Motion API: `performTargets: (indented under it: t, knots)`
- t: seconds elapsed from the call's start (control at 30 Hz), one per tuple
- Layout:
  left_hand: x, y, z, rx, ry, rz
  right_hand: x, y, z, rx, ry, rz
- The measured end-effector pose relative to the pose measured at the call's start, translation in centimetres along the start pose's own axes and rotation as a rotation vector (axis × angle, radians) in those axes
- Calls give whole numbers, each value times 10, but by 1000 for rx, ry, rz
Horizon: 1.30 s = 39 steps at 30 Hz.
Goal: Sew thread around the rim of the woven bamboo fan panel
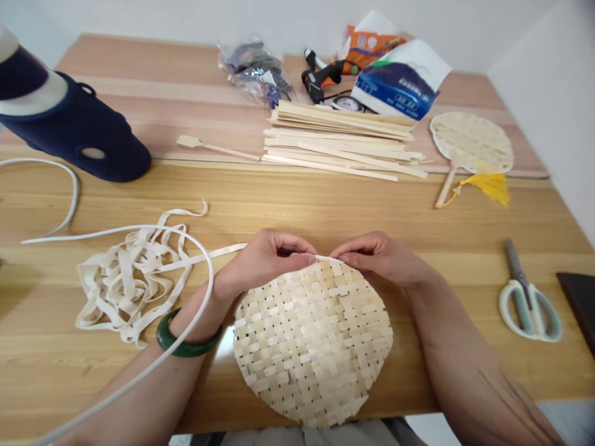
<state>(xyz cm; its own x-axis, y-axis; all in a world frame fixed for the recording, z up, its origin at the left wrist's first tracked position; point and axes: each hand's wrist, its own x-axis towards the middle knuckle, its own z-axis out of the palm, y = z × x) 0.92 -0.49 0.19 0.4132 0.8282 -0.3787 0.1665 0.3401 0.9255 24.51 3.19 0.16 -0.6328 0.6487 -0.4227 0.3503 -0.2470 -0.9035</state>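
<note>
A round woven bamboo fan panel leans near the table's front edge, its top rim between my two hands. My left hand pinches that rim at the upper left, thumb in front. At the upper right, my right hand pinches the same rim, closed on a pale cloth strip laid along it. The strip shows as a short white line between my fingertips. From behind my left hand the strip runs left into a loose cream heap of cloth ribbon.
Thin bamboo strips lie stacked behind my hands, beside a small wooden paddle. Scissors and a finished fan lie at right. A blue bottle, a white cable, a glue gun and a tissue pack are also here.
</note>
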Motion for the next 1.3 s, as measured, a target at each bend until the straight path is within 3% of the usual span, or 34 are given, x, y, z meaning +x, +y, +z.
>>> performTargets:
  t: [0.47, 0.83, 1.13, 1.3]
  knots:
    - [1, 2, 3, 9, -26, 33, 7, -6, 10, -147, 3, -182]
    - [-1, 3, 3, -40, 8, -6, 5, -6, 9, -37, 67, -64]
    - [-1, 2, 3, -37, -7, -23, 8, -7, 16, 11, 32, -109]
    - [-1, 2, 3, -50, 3, -21, 6, -5, 10, -44, 81, -80]
